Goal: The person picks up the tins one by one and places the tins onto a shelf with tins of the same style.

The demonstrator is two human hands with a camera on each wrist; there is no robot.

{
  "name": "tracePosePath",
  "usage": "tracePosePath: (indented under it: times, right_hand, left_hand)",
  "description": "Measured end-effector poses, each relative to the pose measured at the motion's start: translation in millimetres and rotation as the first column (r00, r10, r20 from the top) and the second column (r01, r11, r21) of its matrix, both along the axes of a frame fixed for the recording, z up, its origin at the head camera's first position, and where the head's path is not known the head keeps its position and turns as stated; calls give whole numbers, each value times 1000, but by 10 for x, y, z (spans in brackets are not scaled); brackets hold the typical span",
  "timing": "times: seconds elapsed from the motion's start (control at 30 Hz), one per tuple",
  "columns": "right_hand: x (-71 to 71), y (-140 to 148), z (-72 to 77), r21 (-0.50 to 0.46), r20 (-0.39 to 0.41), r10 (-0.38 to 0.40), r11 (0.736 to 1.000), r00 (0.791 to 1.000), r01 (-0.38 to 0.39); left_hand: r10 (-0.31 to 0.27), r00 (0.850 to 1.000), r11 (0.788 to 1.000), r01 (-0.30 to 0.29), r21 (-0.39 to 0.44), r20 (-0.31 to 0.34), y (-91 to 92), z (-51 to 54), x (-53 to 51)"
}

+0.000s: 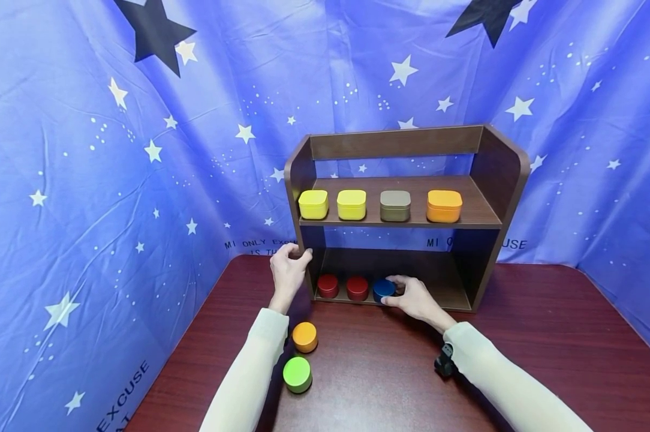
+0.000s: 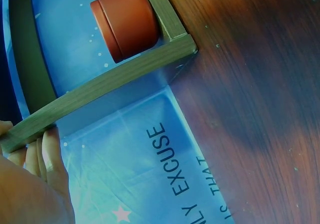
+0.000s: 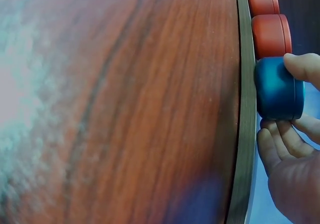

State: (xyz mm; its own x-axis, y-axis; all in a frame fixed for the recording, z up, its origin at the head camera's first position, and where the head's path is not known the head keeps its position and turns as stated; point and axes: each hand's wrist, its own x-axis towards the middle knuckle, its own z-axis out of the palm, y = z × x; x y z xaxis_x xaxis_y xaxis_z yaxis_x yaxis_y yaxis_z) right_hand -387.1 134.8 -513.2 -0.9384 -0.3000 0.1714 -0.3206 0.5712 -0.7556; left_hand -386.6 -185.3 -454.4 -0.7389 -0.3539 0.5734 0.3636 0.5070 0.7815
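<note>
My right hand (image 1: 415,298) holds a round blue tin (image 1: 384,290) between thumb and fingers, on the lower board of a brown two-tier wooden shelf (image 1: 395,264). Left of that tin stand two round red tins, the nearer one (image 1: 357,288) and the outer one (image 1: 327,286). In the right wrist view the thumb lies on the lid side of the blue tin (image 3: 280,89), with fingers at its underside. My left hand (image 1: 289,271) grips the front edge of the shelf's left side panel (image 2: 100,92), thumb and fingers on opposite faces.
On the upper board sit two yellow boxes (image 1: 313,204), a grey-olive box (image 1: 395,206) and an orange box (image 1: 444,206). An orange round tin (image 1: 305,337) and a green one (image 1: 297,375) stand on the dark red table (image 1: 373,366) near my left forearm. Starry blue cloth (image 1: 195,150) hangs behind.
</note>
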Motion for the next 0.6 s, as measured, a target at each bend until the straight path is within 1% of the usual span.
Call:
tracePosePath:
  times: [0.43, 0.6]
  right_hand:
    - [40, 0, -5, 2, 26, -16, 1000, 1000, 16]
    - [59, 38, -12, 1, 29, -5, 1000, 1000, 5]
  left_hand:
    - [12, 1000, 1000, -12, -5, 16, 2, 8, -19]
    - [26, 999, 1000, -26, -8, 25, 1, -4, -22]
